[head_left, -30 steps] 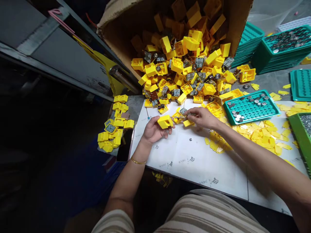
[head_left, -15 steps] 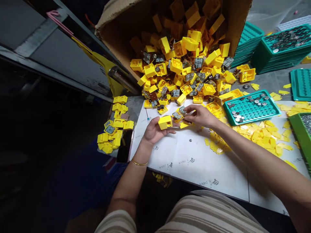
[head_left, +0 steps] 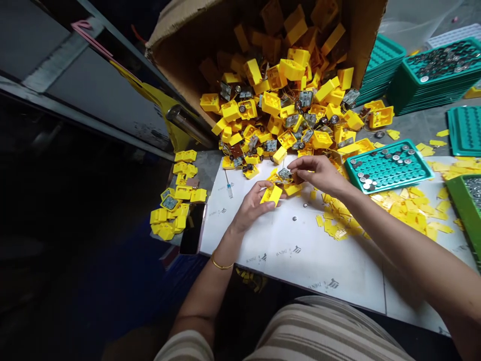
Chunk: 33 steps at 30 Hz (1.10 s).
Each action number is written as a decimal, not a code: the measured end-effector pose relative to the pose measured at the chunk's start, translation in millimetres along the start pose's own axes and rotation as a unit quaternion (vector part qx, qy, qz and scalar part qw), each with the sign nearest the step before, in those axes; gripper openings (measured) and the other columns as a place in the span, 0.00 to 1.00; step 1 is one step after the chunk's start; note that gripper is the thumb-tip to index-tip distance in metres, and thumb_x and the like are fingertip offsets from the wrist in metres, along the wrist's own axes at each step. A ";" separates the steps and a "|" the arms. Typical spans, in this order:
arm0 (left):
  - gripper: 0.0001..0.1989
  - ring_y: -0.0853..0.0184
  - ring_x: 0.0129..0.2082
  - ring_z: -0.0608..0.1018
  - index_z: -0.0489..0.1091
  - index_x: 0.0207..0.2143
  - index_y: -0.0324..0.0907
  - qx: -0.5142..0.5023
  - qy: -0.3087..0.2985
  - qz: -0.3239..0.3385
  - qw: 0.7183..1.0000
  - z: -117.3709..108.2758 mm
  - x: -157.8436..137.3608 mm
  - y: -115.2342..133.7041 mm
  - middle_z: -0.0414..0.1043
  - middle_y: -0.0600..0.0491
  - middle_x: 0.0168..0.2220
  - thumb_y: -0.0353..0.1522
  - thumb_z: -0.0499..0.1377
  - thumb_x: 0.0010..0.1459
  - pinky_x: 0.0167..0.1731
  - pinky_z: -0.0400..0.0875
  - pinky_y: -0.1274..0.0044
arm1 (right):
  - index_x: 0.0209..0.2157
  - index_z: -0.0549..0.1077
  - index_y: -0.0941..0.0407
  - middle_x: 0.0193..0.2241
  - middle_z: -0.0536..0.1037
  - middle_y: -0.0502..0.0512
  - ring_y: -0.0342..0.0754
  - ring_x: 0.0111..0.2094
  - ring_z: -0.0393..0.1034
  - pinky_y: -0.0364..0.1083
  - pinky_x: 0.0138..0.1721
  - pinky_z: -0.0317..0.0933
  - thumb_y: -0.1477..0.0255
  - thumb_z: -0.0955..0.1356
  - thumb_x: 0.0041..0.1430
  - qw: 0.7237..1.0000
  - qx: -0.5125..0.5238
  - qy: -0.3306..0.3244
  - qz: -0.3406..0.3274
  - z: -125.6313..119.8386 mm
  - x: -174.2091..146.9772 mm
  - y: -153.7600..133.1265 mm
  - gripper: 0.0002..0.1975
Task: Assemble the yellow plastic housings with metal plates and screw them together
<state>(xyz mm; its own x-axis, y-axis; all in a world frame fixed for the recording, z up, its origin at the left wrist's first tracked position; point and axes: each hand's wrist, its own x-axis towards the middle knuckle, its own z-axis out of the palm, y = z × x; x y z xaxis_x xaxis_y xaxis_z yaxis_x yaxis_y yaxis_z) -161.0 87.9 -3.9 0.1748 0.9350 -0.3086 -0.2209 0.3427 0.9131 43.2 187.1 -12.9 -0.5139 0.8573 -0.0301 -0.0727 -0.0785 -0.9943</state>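
My left hand [head_left: 251, 206] grips a small yellow plastic case [head_left: 271, 195] between thumb and fingers, its hollow side turned partly up. Just beyond it, my right hand [head_left: 319, 173] has its fingers curled together beside a grey circuit board [head_left: 284, 173], which sits among other yellow case parts [head_left: 292, 189]. What those fingertips hold, if anything, is hidden. Two small round metal discs lie on the white sheet, a nearer disc [head_left: 294, 218] and a farther disc [head_left: 304, 205]. A thin screwdriver [head_left: 229, 190] with a clear handle rests left of my hands.
A tipped cardboard box [head_left: 176, 65] spills yellow cases, boards and wires. On the right are a green tray [head_left: 391, 168] holding round discs, loose yellow pieces [head_left: 409, 213] and stacked trays [head_left: 432, 85]. A phone [head_left: 193, 228] lies at the left edge near more cases [head_left: 165, 213].
My left hand has moved right with the yellow case and tilted it. My right hand has shifted slightly right. A second round disc now shows on the sheet.
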 end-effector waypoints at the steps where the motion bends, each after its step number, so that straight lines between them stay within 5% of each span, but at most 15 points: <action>1: 0.27 0.57 0.45 0.79 0.64 0.47 0.45 0.024 -0.004 -0.019 1.000 0.3 -2.0 -1.2 0.74 0.47 0.48 0.34 0.69 0.45 0.43 0.73 0.70 | 0.33 0.76 0.59 0.26 0.75 0.50 0.40 0.26 0.69 0.44 0.34 0.68 0.79 0.67 0.50 1.000 -0.014 0.002 -0.006 -1.2 0.4 -0.5 0.08; 4: 0.30 0.60 0.43 0.79 0.63 0.50 0.47 0.077 0.018 -0.060 0.995 -1.0 -6.5 -6.2 0.69 0.48 0.52 0.33 0.69 0.44 0.39 0.73 0.73 | 0.35 0.76 0.59 0.27 0.76 0.50 0.41 0.27 0.70 0.44 0.33 0.67 0.80 0.66 0.51 0.999 -0.036 -0.001 -0.030 -3.7 0.9 -3.3 0.09; 8: 0.33 0.66 0.41 0.76 0.66 0.52 0.45 0.184 0.070 -0.017 0.980 -0.2 -7.7 -12.2 0.71 0.50 0.47 0.30 0.71 0.41 0.40 0.69 0.78 | 0.35 0.76 0.59 0.28 0.76 0.52 0.42 0.28 0.71 0.43 0.31 0.67 0.81 0.65 0.52 0.996 -0.078 -0.021 -0.047 -3.0 2.0 -8.9 0.10; 15: 0.14 0.63 0.40 0.76 0.74 0.42 0.41 0.259 0.151 0.061 0.952 4.7 15.3 -15.1 0.75 0.48 0.39 0.38 0.63 0.53 0.42 0.68 0.75 | 0.40 0.75 0.59 0.31 0.75 0.51 0.40 0.30 0.72 0.42 0.33 0.69 0.80 0.67 0.54 0.994 0.025 -0.103 -0.038 0.1 5.9 -20.6 0.11; 18: 0.19 0.60 0.49 0.73 0.73 0.46 0.44 0.319 0.127 0.164 0.925 3.2 36.6 -12.6 0.72 0.48 0.48 0.37 0.65 0.50 0.46 0.68 0.72 | 0.42 0.74 0.58 0.32 0.76 0.50 0.41 0.31 0.72 0.42 0.35 0.70 0.79 0.68 0.53 0.984 0.062 -0.157 -0.051 -1.5 10.4 -23.6 0.13; 21: 0.15 0.58 0.52 0.71 0.75 0.38 0.41 0.336 0.070 0.233 0.910 6.4 53.8 -7.2 0.72 0.45 0.49 0.37 0.66 0.47 0.52 0.65 0.70 | 0.43 0.74 0.58 0.32 0.77 0.50 0.42 0.32 0.72 0.43 0.35 0.69 0.78 0.68 0.53 0.981 0.072 -0.169 -0.065 -3.5 18.7 -22.0 0.14; 25: 0.15 0.67 0.36 0.75 0.73 0.32 0.40 0.198 0.062 0.158 0.965 15.4 59.5 -0.7 0.74 0.52 0.33 0.41 0.66 0.48 0.41 0.69 0.75 | 0.46 0.73 0.57 0.41 0.77 0.55 0.45 0.37 0.73 0.49 0.43 0.70 0.76 0.67 0.55 0.995 0.007 -0.077 -0.070 -7.2 27.5 -12.3 0.16; 29: 0.17 0.71 0.30 0.74 0.70 0.30 0.40 0.123 0.123 0.117 0.978 16.7 56.2 3.8 0.72 0.55 0.29 0.46 0.63 0.50 0.33 0.70 0.78 | 0.55 0.66 0.57 0.55 0.69 0.63 0.54 0.53 0.68 0.58 0.53 0.65 0.72 0.69 0.53 0.992 -0.109 0.016 -0.059 -8.3 21.1 0.4 0.26; 33: 0.18 0.71 0.28 0.75 0.70 0.32 0.39 0.003 0.155 0.024 0.988 12.6 53.8 7.8 0.74 0.55 0.27 0.43 0.67 0.47 0.30 0.70 0.80 | 0.60 0.60 0.58 0.57 0.68 0.66 0.58 0.55 0.66 0.59 0.54 0.64 0.64 0.72 0.51 0.979 -0.192 -0.053 -0.041 1.6 7.9 8.3 0.37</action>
<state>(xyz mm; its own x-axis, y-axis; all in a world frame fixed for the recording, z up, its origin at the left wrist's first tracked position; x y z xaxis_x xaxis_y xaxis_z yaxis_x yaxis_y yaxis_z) -141.3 139.7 -10.0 -0.1381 0.9337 -0.3302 -0.2163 0.2969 0.9301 37.2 192.4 -21.2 -0.6069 0.7936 0.0422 0.1994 0.2035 -0.9586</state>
